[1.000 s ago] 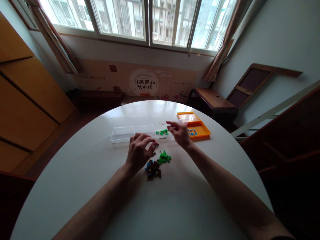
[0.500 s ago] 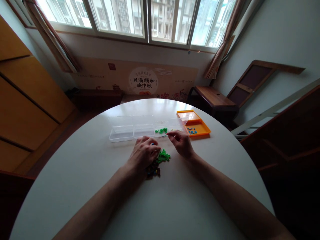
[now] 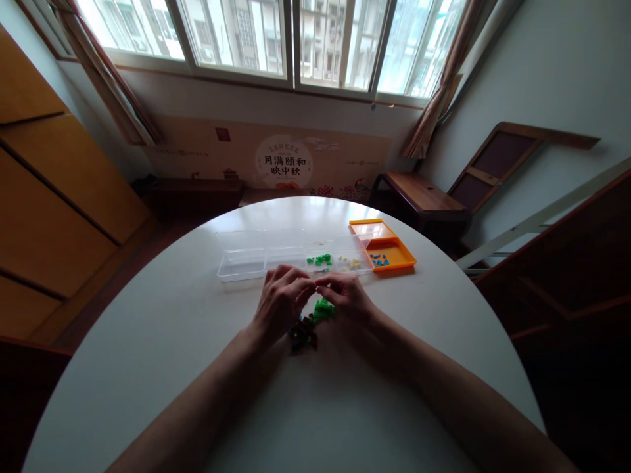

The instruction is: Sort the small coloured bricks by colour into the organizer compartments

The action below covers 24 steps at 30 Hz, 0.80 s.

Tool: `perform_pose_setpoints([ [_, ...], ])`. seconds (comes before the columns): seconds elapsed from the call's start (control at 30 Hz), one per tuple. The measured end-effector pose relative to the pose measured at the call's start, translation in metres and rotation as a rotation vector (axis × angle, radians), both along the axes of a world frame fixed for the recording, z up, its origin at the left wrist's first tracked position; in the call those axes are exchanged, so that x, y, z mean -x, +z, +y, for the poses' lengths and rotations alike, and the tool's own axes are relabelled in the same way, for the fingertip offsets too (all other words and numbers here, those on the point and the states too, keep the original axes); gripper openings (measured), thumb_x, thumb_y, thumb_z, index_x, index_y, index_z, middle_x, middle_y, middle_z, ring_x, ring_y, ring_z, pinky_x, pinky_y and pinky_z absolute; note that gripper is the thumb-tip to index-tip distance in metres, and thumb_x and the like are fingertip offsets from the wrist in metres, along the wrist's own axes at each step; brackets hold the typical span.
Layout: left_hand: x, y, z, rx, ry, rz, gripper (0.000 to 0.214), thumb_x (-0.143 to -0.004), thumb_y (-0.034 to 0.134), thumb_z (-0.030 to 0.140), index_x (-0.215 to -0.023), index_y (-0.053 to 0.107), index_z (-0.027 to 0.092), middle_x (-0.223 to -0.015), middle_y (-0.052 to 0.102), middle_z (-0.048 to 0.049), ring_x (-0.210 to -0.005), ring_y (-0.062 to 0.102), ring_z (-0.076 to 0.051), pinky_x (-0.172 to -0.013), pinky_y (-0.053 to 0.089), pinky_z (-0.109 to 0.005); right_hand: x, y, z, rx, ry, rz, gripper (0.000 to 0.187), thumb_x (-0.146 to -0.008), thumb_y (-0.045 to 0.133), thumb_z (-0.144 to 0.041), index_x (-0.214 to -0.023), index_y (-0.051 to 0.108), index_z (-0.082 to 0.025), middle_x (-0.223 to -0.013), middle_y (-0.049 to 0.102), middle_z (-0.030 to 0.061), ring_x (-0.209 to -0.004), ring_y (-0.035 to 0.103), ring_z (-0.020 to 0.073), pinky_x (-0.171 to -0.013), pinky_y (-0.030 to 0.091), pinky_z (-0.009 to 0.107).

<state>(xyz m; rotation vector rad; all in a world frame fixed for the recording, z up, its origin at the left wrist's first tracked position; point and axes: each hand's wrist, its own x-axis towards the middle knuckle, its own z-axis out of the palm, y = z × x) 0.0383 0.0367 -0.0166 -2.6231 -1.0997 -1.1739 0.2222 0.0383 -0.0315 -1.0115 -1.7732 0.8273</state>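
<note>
My left hand (image 3: 283, 295) and my right hand (image 3: 345, 294) meet fingertip to fingertip above the middle of the table. Both are closed in a pinch, and anything between the fingertips is too small to make out. Just below them lies a heap of green pieces (image 3: 324, 310), partly covered by my right hand. Beside it, near my left wrist, is a pile of dark brown pieces (image 3: 302, 336) with a few blue and yellow bits. Behind my hands stands a clear plastic compartment box (image 3: 241, 268). Small green pieces (image 3: 319, 260) and cream pieces (image 3: 351, 263) sit in separate compartments.
An orange tray (image 3: 407, 256) stands behind and to the right, overlapped by the clear box's right end, with several small blue pieces (image 3: 379, 260) in it. Everything rests on a round white table (image 3: 148, 341). A wooden chair (image 3: 424, 194) stands past its far right edge.
My right hand has moved left and toward me, from over the clear box to my left hand's fingertips. The cream pieces now show. My left hand stays near the piles.
</note>
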Motion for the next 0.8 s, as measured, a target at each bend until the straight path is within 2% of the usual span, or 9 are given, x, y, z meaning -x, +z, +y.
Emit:
perform_pose_setpoints([
  [0.13, 0.001, 0.003, -0.001, -0.054, 0.024, -0.028, 0.009, -0.088, 0.062, 0.025, -0.081, 0.066, 0.022, -0.084, 0.067, -0.0006, -0.089, 0.052, -0.018, -0.081, 0.035, -0.034, 0.004, 0.000, 0.000, 0.062, 0.056, 0.080, 0.019, -0.082, 0.058, -0.024, -0.090, 0.074, -0.017, -0.082, 0.073, 0.0054, -0.076, 0.066, 0.0167, -0.069, 0.050, 0.027],
  [0.23, 0.003, 0.003, 0.000, -0.054, 0.071, -0.042, 0.010, -0.085, 0.066, 0.026, -0.075, 0.065, 0.021, -0.081, 0.067, -0.0003, -0.087, 0.052, -0.019, -0.080, 0.035, -0.034, 0.004, -0.004, 0.002, 0.098, 0.064, 0.086, 0.018, -0.081, 0.060, -0.026, -0.089, 0.074, -0.017, -0.081, 0.073, 0.0050, -0.073, 0.066, 0.0162, -0.069, 0.050, 0.027],
  [0.33, 0.005, 0.003, 0.001, -0.055, 0.120, -0.029, 0.013, -0.083, 0.068, 0.028, -0.072, 0.064, 0.021, -0.080, 0.067, -0.0006, -0.086, 0.053, -0.020, -0.079, 0.034, -0.035, 0.005, -0.008, 0.004, 0.082, 0.031, 0.047, 0.016, -0.081, 0.062, -0.028, -0.086, 0.073, -0.017, -0.076, 0.072, 0.0036, -0.064, 0.061, 0.0136, -0.062, 0.047, 0.025],
  [0.53, 0.007, 0.002, 0.004, -0.027, 0.154, -0.006, 0.013, -0.081, 0.071, 0.030, -0.073, 0.065, 0.021, -0.081, 0.067, -0.0010, -0.086, 0.054, -0.021, -0.079, 0.035, -0.036, 0.004, -0.002, 0.007, -0.088, -0.137, -0.072, 0.011, -0.082, 0.063, -0.023, -0.082, 0.071, -0.017, -0.074, 0.070, 0.0015, -0.054, 0.051, 0.0096, -0.057, 0.043, 0.023],
  [0.73, 0.005, 0.002, 0.001, 0.032, 0.073, 0.025, 0.010, -0.082, 0.069, 0.031, -0.077, 0.067, 0.022, -0.083, 0.068, -0.0009, -0.088, 0.054, -0.020, -0.083, 0.036, -0.037, -0.006, 0.007, 0.028, -0.208, -0.388, -0.167, 0.012, -0.083, 0.061, -0.024, -0.085, 0.071, -0.017, -0.079, 0.070, 0.0025, -0.055, 0.050, 0.0108, -0.062, 0.044, 0.025],
  [0.8, 0.005, 0.003, 0.000, 0.068, 0.031, 0.037, 0.010, -0.082, 0.068, 0.031, -0.078, 0.067, 0.022, -0.083, 0.068, -0.0011, -0.088, 0.055, -0.020, -0.084, 0.037, -0.037, -0.009, 0.009, 0.036, -0.214, -0.426, -0.151, 0.017, -0.083, 0.060, -0.025, -0.092, 0.072, -0.017, -0.081, 0.071, 0.0028, -0.054, 0.050, 0.0108, -0.063, 0.045, 0.026],
])
